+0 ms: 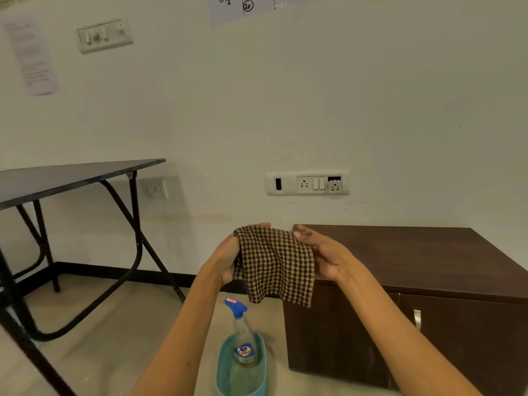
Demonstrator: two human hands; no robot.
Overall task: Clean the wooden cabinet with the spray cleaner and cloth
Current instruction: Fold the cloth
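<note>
head view, single frame. the cloth [275,262] sits just under centre, toward 6 o'clock, held up in the air between both hands and in front of the cabinet's near-left corner. it is a woven, coarse-looking fabric with a small brown-and-tan check. it is bunched at the top and hangs limp in soft folds, long axis running 12 to 6, lower hem loose. my left hand [228,261] is at the cloth's 9 o'clock side, with the fingers curled over the top edge and gathering the fabric. my right hand [323,255] is at its 3 o'clock side, fingers straight and close together along the upper corner. the thumb is hidden, so i cannot tell if that hand pinches. the wooden cabinet [428,258] fills the 4 o'clock area: a dark brown, smooth, boxy body with a flat top and a metal handle [417,318] on its front. the spray cleaner [243,335] is at 6 o'clock near the lower edge. it is a clear plastic bottle with a blue trigger head, standing roughly upright in a teal oval tub [225,375] on the floor, nozzle aimed toward 10 o'clock. a dark table [71,175] with black tube legs stands at 9 o'clock. a white socket panel [307,183] is on the wall just off centre, toward 3 o'clock.
</note>
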